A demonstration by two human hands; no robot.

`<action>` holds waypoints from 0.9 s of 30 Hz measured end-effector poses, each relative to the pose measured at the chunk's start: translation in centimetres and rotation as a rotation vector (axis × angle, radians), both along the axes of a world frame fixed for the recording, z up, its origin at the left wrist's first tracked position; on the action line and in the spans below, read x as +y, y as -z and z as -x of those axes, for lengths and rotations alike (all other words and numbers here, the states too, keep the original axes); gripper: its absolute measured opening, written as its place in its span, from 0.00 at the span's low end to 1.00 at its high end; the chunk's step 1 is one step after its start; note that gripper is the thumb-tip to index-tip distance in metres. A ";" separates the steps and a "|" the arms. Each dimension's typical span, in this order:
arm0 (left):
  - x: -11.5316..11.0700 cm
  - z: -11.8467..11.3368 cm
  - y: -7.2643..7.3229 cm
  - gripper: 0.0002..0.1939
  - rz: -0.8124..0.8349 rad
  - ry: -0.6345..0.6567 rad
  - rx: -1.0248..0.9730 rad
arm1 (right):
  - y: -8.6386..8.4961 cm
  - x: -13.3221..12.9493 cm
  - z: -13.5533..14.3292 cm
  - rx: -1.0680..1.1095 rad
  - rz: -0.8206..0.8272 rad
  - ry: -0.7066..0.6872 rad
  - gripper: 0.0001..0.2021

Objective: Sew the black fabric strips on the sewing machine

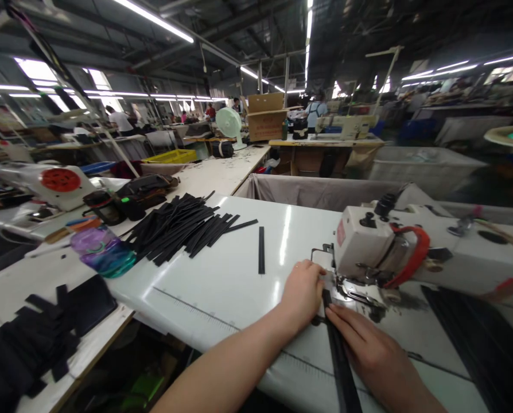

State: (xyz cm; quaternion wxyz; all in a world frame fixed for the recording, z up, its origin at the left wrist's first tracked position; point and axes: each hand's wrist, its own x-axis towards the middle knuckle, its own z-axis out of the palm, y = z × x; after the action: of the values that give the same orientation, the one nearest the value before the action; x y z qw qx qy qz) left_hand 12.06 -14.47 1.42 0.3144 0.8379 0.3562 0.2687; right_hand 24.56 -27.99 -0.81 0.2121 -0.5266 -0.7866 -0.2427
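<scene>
At the sewing machine [364, 241], a long black fabric strip [340, 358] runs from beside the presser foot [353, 291] toward me. My left hand [302, 289] is closed, its fingers curled at the left of the foot; its fingertips and whatever they hold are hidden. The fingers of my right hand [370, 344] are together and press on the strip's right edge, just in front of the foot; the thumb is out of sight. One short black strip [261, 250] lies apart on the white tabletop [222, 275], left of the machine.
A pile of short black strips [179, 226] covers the table's left part, beside a purple and teal bag [103, 249]. More black pieces [32, 332] lie on the lower left table. Black fabric [482, 338] rests at right. A fabric-lined bin [317, 192] stands behind the table.
</scene>
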 end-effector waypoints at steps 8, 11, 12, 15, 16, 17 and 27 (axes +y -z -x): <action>-0.6 0.4 0.2 0.06 -0.176 0.260 0.096 | 0.9 -0.3 0.5 0.005 -0.009 0.160 0.17; -1.0 0.2 0.5 0.07 -0.190 0.268 0.034 | 1.2 -0.2 0.4 0.031 0.010 0.163 0.17; -1.1 0.1 0.6 0.07 -0.194 0.262 0.017 | 1.2 -0.2 0.3 0.036 0.019 0.164 0.17; -1.1 0.0 0.7 0.08 -0.224 0.255 0.000 | 1.2 -0.1 0.1 0.045 0.031 0.176 0.19; -1.1 -0.1 0.7 0.09 -0.232 0.260 0.002 | 1.2 -0.1 0.0 0.050 0.035 0.181 0.19; -1.1 -0.1 0.7 0.09 -0.237 0.266 0.004 | 1.3 -0.1 -0.1 0.056 0.039 0.185 0.19; -1.1 -0.4 0.6 0.12 -0.257 0.269 0.026 | 1.6 0.3 -0.1 0.159 0.068 0.184 0.19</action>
State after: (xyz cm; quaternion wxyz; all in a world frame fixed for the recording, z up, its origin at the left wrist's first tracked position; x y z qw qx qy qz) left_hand 12.43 -15.59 0.83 0.2332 0.9146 0.2079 0.2565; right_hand 24.68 -27.73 -2.40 0.2326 -0.6212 -0.7234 -0.1918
